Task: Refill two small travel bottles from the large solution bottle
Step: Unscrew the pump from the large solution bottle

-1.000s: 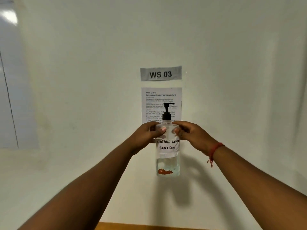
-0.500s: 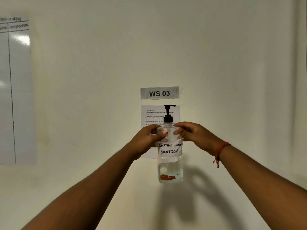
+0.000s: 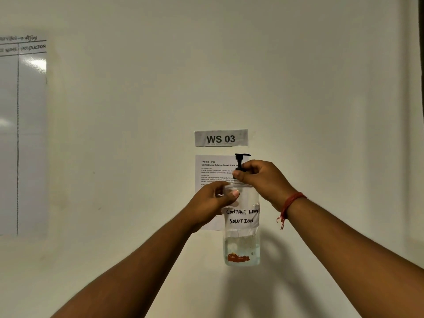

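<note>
I hold the large solution bottle (image 3: 242, 239) upright in the air in front of a white wall. It is clear plastic with a handwritten label "CONTACT LENS SOLUTION", a little liquid at the bottom and a black pump top (image 3: 241, 158). My left hand (image 3: 212, 203) grips the bottle's shoulder from the left. My right hand (image 3: 263, 180) is closed around the collar of the pump top from the right. No travel bottle is in view.
A "WS 03" sign (image 3: 221, 138) and a printed task sheet (image 3: 212, 172) are stuck to the wall behind the bottle. A whiteboard (image 3: 23, 134) hangs at the left. The bottle and arms cast shadows on the wall below.
My right hand has moved up from the bottle's shoulder onto the pump collar. The view has tilted upward, so the signs and bottle sit lower in the frame.
</note>
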